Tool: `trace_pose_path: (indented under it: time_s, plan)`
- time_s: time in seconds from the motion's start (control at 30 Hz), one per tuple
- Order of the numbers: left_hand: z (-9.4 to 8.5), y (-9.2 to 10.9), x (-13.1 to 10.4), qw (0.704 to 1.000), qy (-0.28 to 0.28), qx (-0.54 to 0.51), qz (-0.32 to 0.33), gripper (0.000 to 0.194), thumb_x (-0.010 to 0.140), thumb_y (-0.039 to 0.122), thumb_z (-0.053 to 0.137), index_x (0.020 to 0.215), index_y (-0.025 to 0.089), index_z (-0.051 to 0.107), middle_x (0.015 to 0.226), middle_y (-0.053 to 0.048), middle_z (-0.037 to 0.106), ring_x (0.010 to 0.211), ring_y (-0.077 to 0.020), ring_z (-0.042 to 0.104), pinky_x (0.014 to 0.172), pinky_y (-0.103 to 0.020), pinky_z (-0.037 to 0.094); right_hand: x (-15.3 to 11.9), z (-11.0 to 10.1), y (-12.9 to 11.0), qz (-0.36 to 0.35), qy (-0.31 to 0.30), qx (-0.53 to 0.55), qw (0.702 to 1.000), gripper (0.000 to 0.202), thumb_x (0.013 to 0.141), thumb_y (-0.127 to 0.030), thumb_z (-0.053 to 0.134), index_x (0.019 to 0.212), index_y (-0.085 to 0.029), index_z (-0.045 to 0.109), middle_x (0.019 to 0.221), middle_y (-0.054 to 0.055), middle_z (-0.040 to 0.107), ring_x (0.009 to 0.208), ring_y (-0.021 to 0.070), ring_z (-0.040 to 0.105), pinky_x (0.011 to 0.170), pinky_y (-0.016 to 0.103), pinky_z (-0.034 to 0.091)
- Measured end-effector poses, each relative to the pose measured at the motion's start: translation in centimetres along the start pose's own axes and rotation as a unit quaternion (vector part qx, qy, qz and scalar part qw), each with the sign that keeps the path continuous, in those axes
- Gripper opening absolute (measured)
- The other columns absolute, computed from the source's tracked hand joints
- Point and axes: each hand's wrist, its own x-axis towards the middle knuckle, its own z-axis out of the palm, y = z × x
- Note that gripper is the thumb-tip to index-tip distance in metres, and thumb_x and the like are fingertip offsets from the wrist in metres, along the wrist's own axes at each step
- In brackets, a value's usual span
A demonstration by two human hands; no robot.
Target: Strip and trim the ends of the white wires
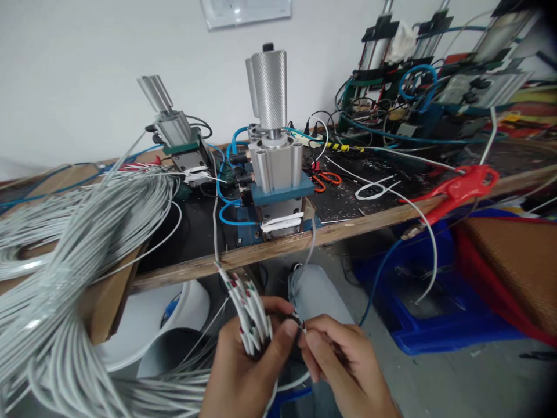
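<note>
No legible text, labels or numbers; wall sheet [246, 11] at top edge apparently too blurred to read.

A black-topped workbench [339, 203] with a wooden front edge crosses the frame. On it stand a silver metal press on a blue base [278, 168] at centre, a smaller silver press [174, 130] left of it — and dark-framed metal machines [376, 55] at upper right. Brown cardboard [108, 302] under heaped grey-white cable [82, 244] lies at left — orange-handled scissors [331, 175] and a red plastic air gun [467, 184] right of centre.
</note>
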Motion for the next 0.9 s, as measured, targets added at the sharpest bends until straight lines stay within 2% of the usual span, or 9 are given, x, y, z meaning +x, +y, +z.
trace_pose_path:
  time_s: [0.1, 0.17, 0.3, 0.47, 0.63, 0.7, 0.8, 0.87, 0.9]
  plan:
    - [0.5, -0.2, -0.3, 0.996, -0.074, -0.029, -0.043, 0.023, 0.080, 0.043, 0.079, 0.078, 0.020, 0.073, 0.054, 0.000, 0.062, 0.047, -0.0151, 0.055, 0.044, -0.023, 0.044, 0.1, 0.0, 0.5, -0.044, -0.022, -0.018, 0.999, 0.045, 0.106, -0.047, 0.045, 0.071, -0.021, 0.056, 0.055, -0.004, 0.050, 0.050, 0.0111, 0.048, 0.055, 0.024, 0.041]
    - [0.6, -0.5, -0.4, 0.993, -0.092, -0.045, -0.059, 0.025, 0.083, 0.043, 0.078, 0.075, 0.021, 0.069, 0.056, -0.001, 0.065, 0.048, -0.0167, 0.059, 0.044, -0.024, 0.048, 0.1, 0.2, 0.6, -0.065, -0.029, -0.022, 0.997, 0.043, 0.107, -0.044, 0.045, 0.072, -0.021, 0.056, 0.054, -0.004, 0.050, 0.048, 0.0104, 0.049, 0.054, 0.023, 0.041]
    - [0.3, -1.1, -0.4, 0.999, -0.029, -0.044, -0.016, 0.026, 0.081, 0.043, 0.081, 0.074, 0.021, 0.070, 0.062, 0.000, 0.061, 0.059, -0.0163, 0.058, 0.053, -0.024, 0.051, -0.1, 0.9, 0.3, -0.043, -0.017, -0.004, 0.999, 0.043, 0.105, -0.047, 0.046, 0.072, -0.021, 0.057, 0.054, -0.004, 0.050, 0.047, 0.0108, 0.051, 0.052, 0.022, 0.042]
    - [0.0, -1.7, -0.6, 0.998, 0.046, -0.036, 0.012, 0.029, 0.081, 0.049, 0.081, 0.082, 0.020, 0.074, 0.050, 0.007, 0.049, 0.047, -0.0097, 0.044, 0.050, -0.020, 0.045, -0.3, 1.4, -0.5, 0.032, 0.000, 0.037, 0.999, 0.046, 0.100, -0.058, 0.051, 0.076, -0.021, 0.062, 0.054, -0.003, 0.051, 0.047, 0.0124, 0.055, 0.050, 0.023, 0.046]
    - [-0.1, -2.0, -0.6, 0.995, -0.050, -0.069, -0.042, 0.031, 0.080, 0.049, 0.080, 0.086, 0.020, 0.073, 0.054, 0.000, 0.066, 0.044, -0.0151, 0.058, 0.044, -0.023, 0.046, -0.1, 1.4, -0.4, 0.037, -0.003, 0.043, 0.998, 0.049, 0.101, -0.059, 0.051, 0.073, -0.020, 0.062, 0.054, -0.002, 0.053, 0.047, 0.0121, 0.057, 0.049, 0.022, 0.049]
    - [0.0, -1.6, -0.4, 0.993, -0.060, -0.090, -0.056, 0.029, 0.080, 0.048, 0.080, 0.085, 0.020, 0.071, 0.054, 0.000, 0.067, 0.042, -0.0164, 0.059, 0.043, -0.025, 0.047, 0.0, 1.1, -0.1, 0.029, -0.020, 0.035, 0.999, 0.049, 0.102, -0.058, 0.049, 0.075, -0.020, 0.066, 0.054, -0.002, 0.056, 0.046, 0.0118, 0.058, 0.047, 0.021, 0.048]
    - [0.3, -0.3, 0.0, 0.994, -0.025, -0.095, -0.051, 0.023, 0.076, 0.040, 0.082, 0.075, 0.020, 0.070, 0.049, 0.002, 0.064, 0.044, -0.0151, 0.057, 0.046, -0.024, 0.046, 0.4, 0.1, 0.5, -0.059, -0.014, -0.034, 0.998, 0.033, 0.106, -0.042, 0.050, 0.095, -0.021, 0.073, 0.063, 0.001, 0.069, 0.054, 0.0132, 0.065, 0.052, 0.020, 0.052]
    - [0.6, 0.5, 0.4, 0.996, 0.028, -0.087, -0.025, 0.019, 0.071, 0.033, 0.085, 0.069, 0.020, 0.071, 0.048, 0.003, 0.062, 0.046, -0.0133, 0.055, 0.051, -0.023, 0.047, 0.9, -0.7, 0.9, -0.189, -0.008, -0.094, 0.978, 0.021, 0.105, -0.026, 0.054, 0.117, -0.024, 0.071, 0.082, 0.003, 0.077, 0.068, 0.0155, 0.072, 0.063, 0.022, 0.058]
    - [0.6, 0.9, 0.7, 0.995, 0.051, -0.084, -0.014, 0.017, 0.069, 0.031, 0.085, 0.068, 0.020, 0.071, 0.049, 0.004, 0.061, 0.048, -0.0124, 0.054, 0.053, -0.023, 0.047, 1.3, -1.0, 1.1, -0.261, -0.016, -0.120, 0.958, 0.025, 0.103, -0.020, 0.056, 0.124, -0.026, 0.068, 0.091, 0.004, 0.079, 0.076, 0.0162, 0.074, 0.069, 0.024, 0.060]
